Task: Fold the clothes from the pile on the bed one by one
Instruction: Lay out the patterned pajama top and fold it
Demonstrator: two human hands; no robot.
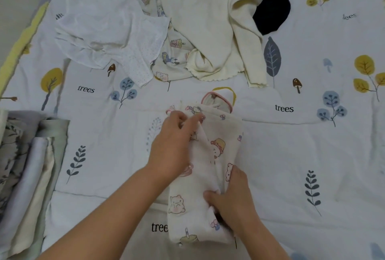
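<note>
1. Cartoon-print garment (216,155) lies on the bed sheet (312,155) near the bed's near edge, about midway across, folded into a narrow strip that runs from the near edge toward the pile.
2. Its pink-trimmed neckline (216,101) points toward the far side of the bed.
3. Left hand (173,145) rests on the far half of the garment; thumb and fingertips pinch a fold of fabric near the neckline end.
4. Right hand (231,199) sits on the near half of the garment; its fingers are curled into the cloth and grip a fold there.
5. Both forearms enter from the near edge of the bed and are bare.
6. Pile of unfolded clothes (166,30) lies on the far part of the bed, well apart from the garment in hand. It contains:
   - a thin white dotted garment (108,30) on the left side of the pile;
   - a cream knit garment (208,20) on the right side, with scalloped hems;
   - a second cartoon-print piece (175,55) partly buried between those two;
   - a dark navy item (273,5) under the cream knit at the far right of the pile.
7. Stack of folded items (31,166) rests at the left edge of the bed, near the near-left corner, in grey, white and pale green tones.
8. The bed sheet is white with printed trees, leaves, mushrooms and the word "trees".
</note>
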